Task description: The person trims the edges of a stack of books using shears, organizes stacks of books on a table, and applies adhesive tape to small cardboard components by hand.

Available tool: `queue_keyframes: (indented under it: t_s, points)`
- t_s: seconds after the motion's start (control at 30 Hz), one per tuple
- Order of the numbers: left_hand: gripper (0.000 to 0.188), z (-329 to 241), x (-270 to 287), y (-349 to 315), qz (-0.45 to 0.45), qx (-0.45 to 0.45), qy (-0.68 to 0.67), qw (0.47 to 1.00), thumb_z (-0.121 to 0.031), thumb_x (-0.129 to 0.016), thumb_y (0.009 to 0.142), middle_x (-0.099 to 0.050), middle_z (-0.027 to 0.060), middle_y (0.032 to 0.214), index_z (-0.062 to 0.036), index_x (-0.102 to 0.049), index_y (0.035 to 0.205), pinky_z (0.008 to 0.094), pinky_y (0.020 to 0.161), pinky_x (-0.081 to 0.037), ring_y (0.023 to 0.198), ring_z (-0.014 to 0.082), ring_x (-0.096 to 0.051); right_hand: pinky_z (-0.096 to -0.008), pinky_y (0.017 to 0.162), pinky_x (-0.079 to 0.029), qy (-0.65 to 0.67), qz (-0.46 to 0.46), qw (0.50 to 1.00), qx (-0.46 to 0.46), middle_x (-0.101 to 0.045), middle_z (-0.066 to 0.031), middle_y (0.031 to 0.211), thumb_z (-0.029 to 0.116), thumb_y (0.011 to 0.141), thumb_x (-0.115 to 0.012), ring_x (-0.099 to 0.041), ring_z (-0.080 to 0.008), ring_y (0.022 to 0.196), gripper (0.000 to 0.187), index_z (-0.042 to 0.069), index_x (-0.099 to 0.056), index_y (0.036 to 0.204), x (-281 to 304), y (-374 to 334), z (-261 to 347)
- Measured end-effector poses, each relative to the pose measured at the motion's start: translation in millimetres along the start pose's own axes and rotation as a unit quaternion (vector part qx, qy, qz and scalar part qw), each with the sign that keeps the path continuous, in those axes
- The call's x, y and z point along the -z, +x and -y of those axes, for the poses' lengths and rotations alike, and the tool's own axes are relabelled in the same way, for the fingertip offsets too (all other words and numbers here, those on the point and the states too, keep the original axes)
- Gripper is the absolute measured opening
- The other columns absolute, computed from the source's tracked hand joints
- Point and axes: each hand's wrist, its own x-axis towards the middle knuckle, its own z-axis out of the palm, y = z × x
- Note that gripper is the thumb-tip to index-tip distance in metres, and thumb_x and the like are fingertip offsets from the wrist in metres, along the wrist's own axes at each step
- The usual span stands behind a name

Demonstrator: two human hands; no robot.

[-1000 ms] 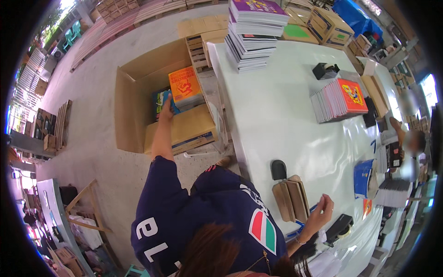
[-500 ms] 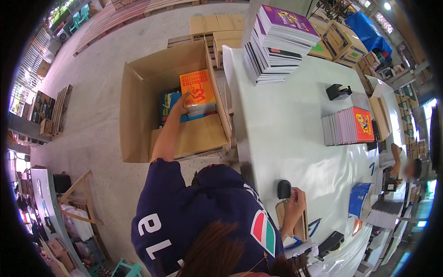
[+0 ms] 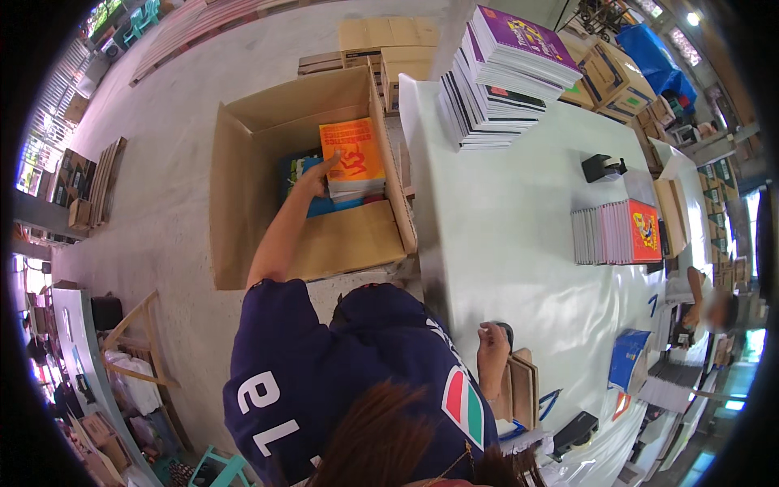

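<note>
A stack of orange paperback books (image 3: pixel 353 154) sits inside a large open cardboard box (image 3: pixel 268 105) on my left. My left hand (image 3: pixel 321 177) grips the stack's left edge, its thumb over the top cover. Blue and dark books (image 3: pixel 302 166) lie beside and below the orange ones. On the right, my right hand (image 3: pixel 492 353) hovers at the near edge of the white table (image 3: pixel 527 276), fingers loosely bent and seemingly holding nothing. Just behind its fingers is a small black rounded object (image 3: pixel 509 331), partly hidden. Brown boards (image 3: pixel 523 390) lie beside that wrist.
Tall piles of purple-covered books (image 3: pixel 519 49) stand at the table's far end. A row of red-covered books (image 3: pixel 621 231) and a black tape dispenser (image 3: pixel 602 166) are farther right. Another black dispenser (image 3: pixel 576 434) lies near me. A co-worker (image 3: pixel 702 308) is at the far right.
My right hand has moved left, from the right side of the black rounded object to its left. My left hand stays on the orange books, which have barely shifted.
</note>
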Motion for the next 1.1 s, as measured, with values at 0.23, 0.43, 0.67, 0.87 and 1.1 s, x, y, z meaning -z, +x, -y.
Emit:
queue_keyframes:
  t_s: [0.23, 0.43, 0.67, 0.87, 1.1]
  points:
    - [0.072, 6, 16, 15, -0.070, 0.027, -0.001, 0.997, -0.063, -0.077, 0.075, -0.062, 0.0098, 0.122, -0.0141, -0.061, 0.124, 0.0514, 0.096, -0.044, 0.119, 0.0263, -0.056, -0.0401, 0.068, -0.049, 0.001, 0.092, 0.996, -0.019, -0.062, -0.0159, 0.086, 0.003, 0.087, -0.065, -0.064, -0.0298, 0.075, 0.017, 0.002, -0.066, 0.104, -20, 3, -11]
    - [0.052, 24, 23, 32, -0.053, -0.029, -0.020, 0.998, -0.046, -0.079, 0.082, -0.070, 0.0067, 0.110, -0.0109, -0.063, 0.118, 0.0401, 0.081, -0.057, 0.098, 0.0193, -0.068, -0.0376, 0.066, -0.050, -0.033, 0.097, 0.995, -0.008, -0.063, -0.0150, 0.084, 0.005, 0.085, -0.069, -0.064, -0.0275, 0.072, 0.020, 0.003, -0.067, 0.105, -26, -2, -26]
    - [0.048, 20, 18, 40, 0.060, -0.020, -0.157, 0.986, -0.041, -0.079, 0.082, -0.069, 0.0064, 0.111, -0.0146, -0.062, 0.119, 0.0400, 0.078, -0.058, 0.094, 0.0202, -0.069, -0.0392, 0.068, -0.049, -0.042, 0.104, 0.993, 0.049, -0.063, -0.0167, 0.087, 0.006, 0.086, -0.068, -0.063, -0.0296, 0.077, 0.022, 0.003, -0.065, 0.107, -38, 8, -38]
    - [0.055, 19, 25, 46, 0.060, -0.031, -0.147, 0.987, -0.044, -0.079, 0.081, -0.066, 0.0078, 0.114, -0.0136, -0.059, 0.122, 0.0412, 0.081, -0.055, 0.099, 0.0217, -0.065, -0.0474, 0.075, -0.047, -0.007, 0.148, 0.989, 0.011, -0.062, -0.0206, 0.093, 0.003, 0.085, -0.065, -0.060, -0.0409, 0.088, 0.025, 0.005, -0.060, 0.110, -42, 12, -10]
    - [0.090, 13, 9, 13, -0.011, 0.031, -0.147, 0.989, -0.062, -0.086, 0.062, -0.061, 0.0097, 0.114, -0.0050, -0.054, 0.125, 0.0413, 0.089, -0.050, 0.106, 0.0228, -0.060, -0.0412, 0.069, -0.048, -0.032, 0.095, 0.994, 0.053, -0.061, -0.0162, 0.084, 0.004, 0.084, -0.069, -0.061, -0.0318, 0.076, 0.030, 0.006, -0.061, 0.112, -51, 7, -20]
